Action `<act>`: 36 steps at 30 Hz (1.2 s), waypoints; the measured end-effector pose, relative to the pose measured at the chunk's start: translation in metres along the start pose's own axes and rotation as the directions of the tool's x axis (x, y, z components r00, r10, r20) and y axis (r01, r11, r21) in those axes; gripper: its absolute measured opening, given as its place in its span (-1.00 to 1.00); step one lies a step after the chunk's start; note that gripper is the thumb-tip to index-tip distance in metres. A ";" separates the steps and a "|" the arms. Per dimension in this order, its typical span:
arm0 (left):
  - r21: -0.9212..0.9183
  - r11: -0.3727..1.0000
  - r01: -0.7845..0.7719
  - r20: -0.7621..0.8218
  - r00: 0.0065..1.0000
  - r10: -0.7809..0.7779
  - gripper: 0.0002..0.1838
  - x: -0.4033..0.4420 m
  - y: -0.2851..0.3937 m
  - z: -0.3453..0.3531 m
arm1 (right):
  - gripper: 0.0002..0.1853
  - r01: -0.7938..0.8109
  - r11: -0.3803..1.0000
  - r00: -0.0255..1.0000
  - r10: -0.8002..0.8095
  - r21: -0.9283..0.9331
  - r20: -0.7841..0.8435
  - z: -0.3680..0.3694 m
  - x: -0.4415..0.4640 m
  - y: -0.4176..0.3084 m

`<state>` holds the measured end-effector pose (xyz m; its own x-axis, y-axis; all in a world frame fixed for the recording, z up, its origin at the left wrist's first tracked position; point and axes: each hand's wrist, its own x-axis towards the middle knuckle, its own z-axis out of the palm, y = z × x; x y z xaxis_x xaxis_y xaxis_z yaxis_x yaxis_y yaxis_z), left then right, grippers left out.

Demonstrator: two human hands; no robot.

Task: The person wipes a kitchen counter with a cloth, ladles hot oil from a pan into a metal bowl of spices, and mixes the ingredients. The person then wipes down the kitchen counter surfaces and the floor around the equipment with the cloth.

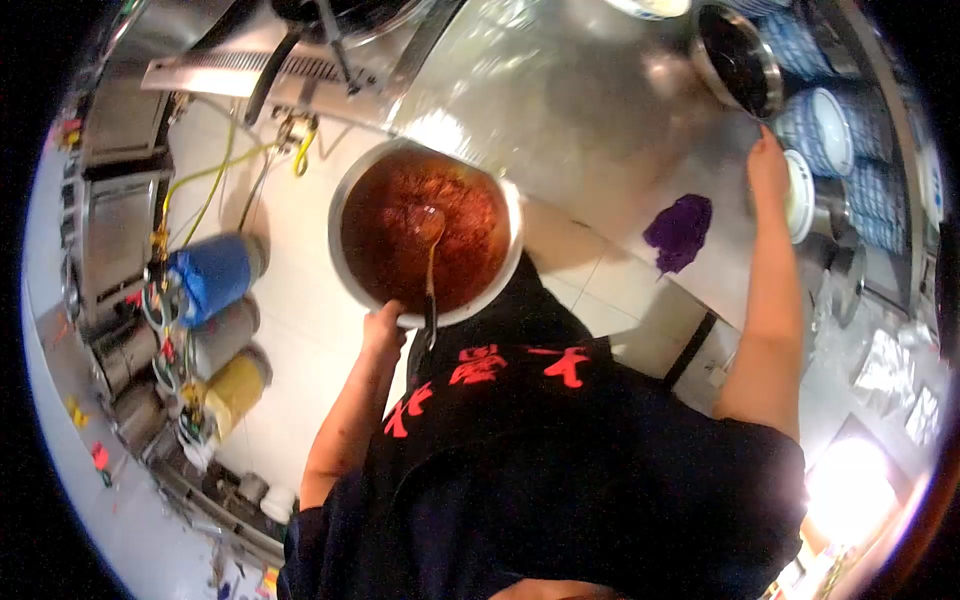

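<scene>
My left hand (382,328) holds the big pot (337,235) by its rim, near the bench (570,110); it should be level. My right hand (768,160) is at the steel bowl (776,85), grip I cannot tell.

Kitchen surroundings: cylinders, crockery and a purple cloth.
We log blue (212,278), grey (226,333) and yellow (237,387) cylinders in a row on the left, a yellow hose (203,178) running above them; on the right, a crumpled purple cloth (678,233) on the steel counter (560,110), stacked blue-patterned bowls (815,130), and crinkled clear plastic (885,365).
</scene>
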<state>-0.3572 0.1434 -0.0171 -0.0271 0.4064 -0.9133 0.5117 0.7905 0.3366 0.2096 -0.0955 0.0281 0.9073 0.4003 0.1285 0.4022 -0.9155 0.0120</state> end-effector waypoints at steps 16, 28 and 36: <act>-0.095 0.995 -0.026 -0.021 0.999 0.025 -0.81 0.016 -0.026 -0.028 | -0.57 0.471 0.868 0.862 -0.417 0.157 -0.288 -0.023 -0.143 -0.073; 0.073 0.991 -0.109 -0.040 0.993 0.112 -0.89 -0.021 -0.041 -0.129 | -0.52 0.043 0.999 0.994 -0.043 0.003 -0.102 0.075 -0.194 -0.073; 0.110 0.981 -0.162 -0.088 0.981 0.172 -0.71 -0.076 -0.006 -0.148 | -0.45 0.059 0.985 0.983 -0.029 0.162 -0.180 0.076 -0.201 -0.067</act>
<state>-0.4855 0.1758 0.0842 -0.0143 0.5751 -0.8180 0.6010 0.6587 0.4526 0.0099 -0.1115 -0.0735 0.8583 0.4132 0.3044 0.4696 -0.8715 -0.1414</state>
